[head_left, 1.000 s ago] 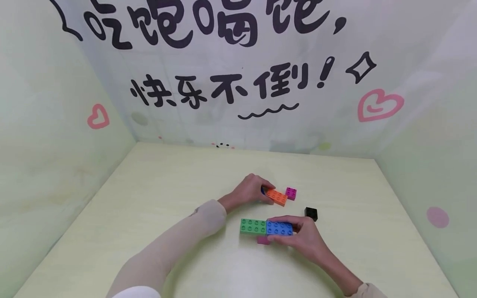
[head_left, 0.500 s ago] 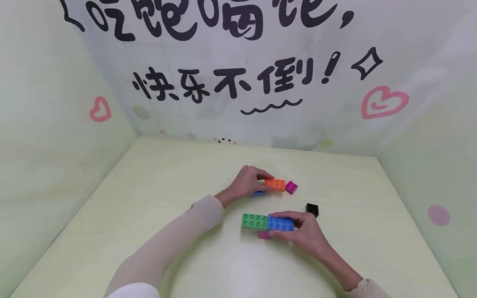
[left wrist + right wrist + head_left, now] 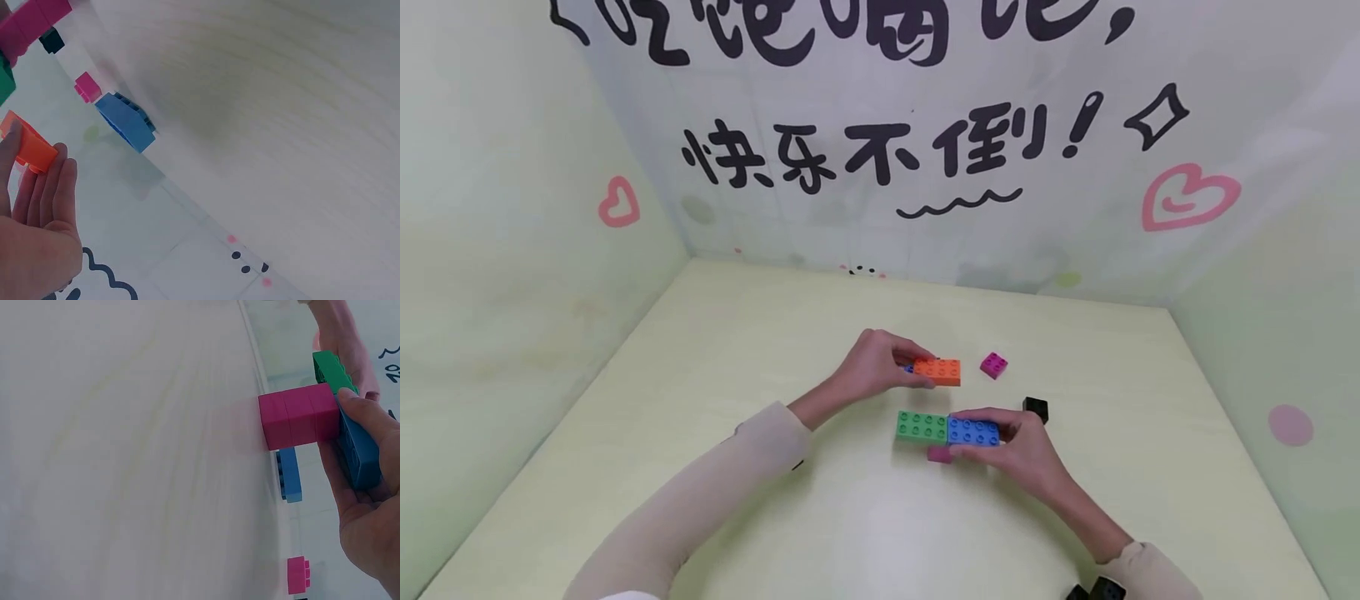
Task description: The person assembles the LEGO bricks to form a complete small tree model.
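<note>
My left hand (image 3: pixel 876 367) pinches an orange brick (image 3: pixel 942 372) between thumb and fingers; the left wrist view shows this orange brick (image 3: pixel 31 145) raised off the table. Behind that hand a blue brick (image 3: pixel 127 121) lies on the table, mostly hidden in the head view. My right hand (image 3: pixel 1026 454) grips a light blue brick (image 3: pixel 973 432), which is joined end to end with a green brick (image 3: pixel 921 427). Under their joint hangs a stack of pink bricks (image 3: pixel 299 417), its lower end pointing at the table.
A small magenta brick (image 3: pixel 994 365) lies toward the back. One black brick (image 3: pixel 1036 409) sits just beyond my right hand, and more black bricks (image 3: pixel 1107 589) show at the bottom edge by the right sleeve. Printed walls enclose the table (image 3: pixel 760 317).
My left hand has lifted the orange brick and moved it left, away from the magenta brick. My right hand keeps its grip. The head view has shifted, bringing black bricks into sight at the bottom.
</note>
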Demonstrator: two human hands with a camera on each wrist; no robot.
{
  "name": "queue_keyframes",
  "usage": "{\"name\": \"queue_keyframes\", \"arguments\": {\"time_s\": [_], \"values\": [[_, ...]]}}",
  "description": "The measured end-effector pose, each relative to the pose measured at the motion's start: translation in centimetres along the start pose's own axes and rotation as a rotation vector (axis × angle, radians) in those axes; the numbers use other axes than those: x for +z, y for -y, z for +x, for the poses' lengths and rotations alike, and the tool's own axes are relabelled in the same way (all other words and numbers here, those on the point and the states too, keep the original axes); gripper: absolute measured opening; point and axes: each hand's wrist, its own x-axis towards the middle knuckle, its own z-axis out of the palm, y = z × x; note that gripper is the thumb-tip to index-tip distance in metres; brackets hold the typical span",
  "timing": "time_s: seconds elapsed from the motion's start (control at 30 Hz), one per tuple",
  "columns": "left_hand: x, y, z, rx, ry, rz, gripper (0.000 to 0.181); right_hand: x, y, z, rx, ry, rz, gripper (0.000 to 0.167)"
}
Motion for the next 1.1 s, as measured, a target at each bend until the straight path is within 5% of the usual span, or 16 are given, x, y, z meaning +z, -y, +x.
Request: {"name": "queue_keyframes", "arguments": {"time_s": [0.17,0.4,0.83,1.1], "values": [[-0.5,-0.9,-2.0,-0.022,0.029,-0.024,0.039,-0.2,0.2,0.5,-0.008,-0.005,-0.026,0.041],[-0.4,-2.0,-3.6,0.032,0.083,-0.009,0.037,-0.5,0.1,0.9,-0.026,-0.027,-0.074,0.045],[0.1,-3.6,-4.3,0.132,0.113,0.214,0.037,-0.5,0.1,0.8,-0.021,-0.026,-0.055,0.047],[0.2,-4.3,-4.8,0.144,0.094,0.270,0.036,-0.1,-0.1,0.8,-0.100,0.004,0.015,0.047]]}}
